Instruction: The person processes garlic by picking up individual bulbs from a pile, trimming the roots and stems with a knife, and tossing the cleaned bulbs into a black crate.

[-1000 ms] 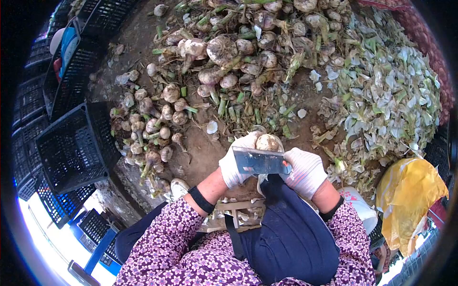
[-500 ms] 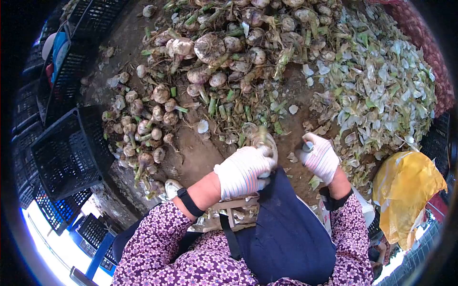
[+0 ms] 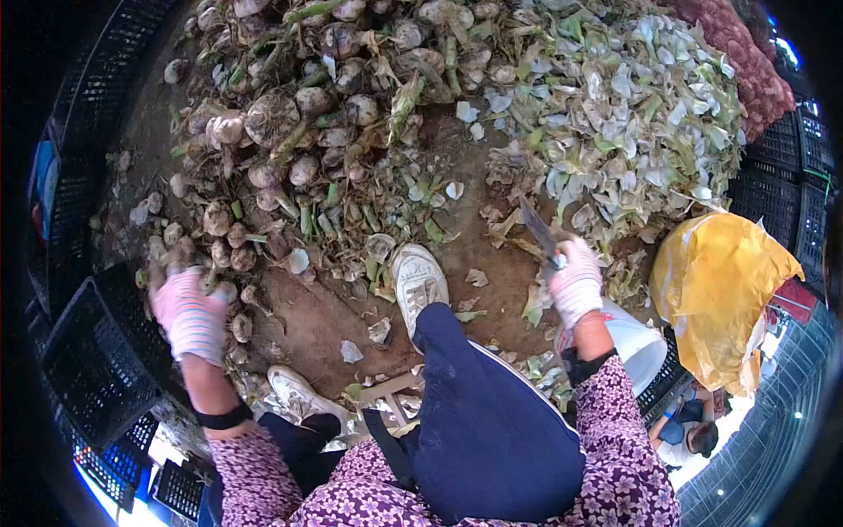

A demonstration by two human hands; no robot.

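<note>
My left hand (image 3: 191, 312), in a striped white glove, reaches over the trimmed garlic bulbs (image 3: 243, 258) at the left. Its thumb and fingers are apart; the fingertips are blurred among the bulbs, and I make out nothing held in them. In my gloved right hand (image 3: 575, 279) is a knife (image 3: 536, 227), gripped by the handle, its blade pointing up and to the left over the ground. Beyond my hands lies a heap of soil-covered garlic with stalks (image 3: 274, 119).
A large mound of garlic peelings (image 3: 623, 114) spreads at the upper right. Black crates (image 3: 101, 360) stand at the left. A white bucket (image 3: 639, 351) and a yellow sack (image 3: 720, 294) are on the right. Another person (image 3: 689, 430) is at the lower right. My shoe (image 3: 420, 285) rests centrally.
My left hand has moved from my knee, where it held a garlic bulb, left to the trimmed bulbs. The knife blade now shows clearly in my right hand. The view has shifted.
</note>
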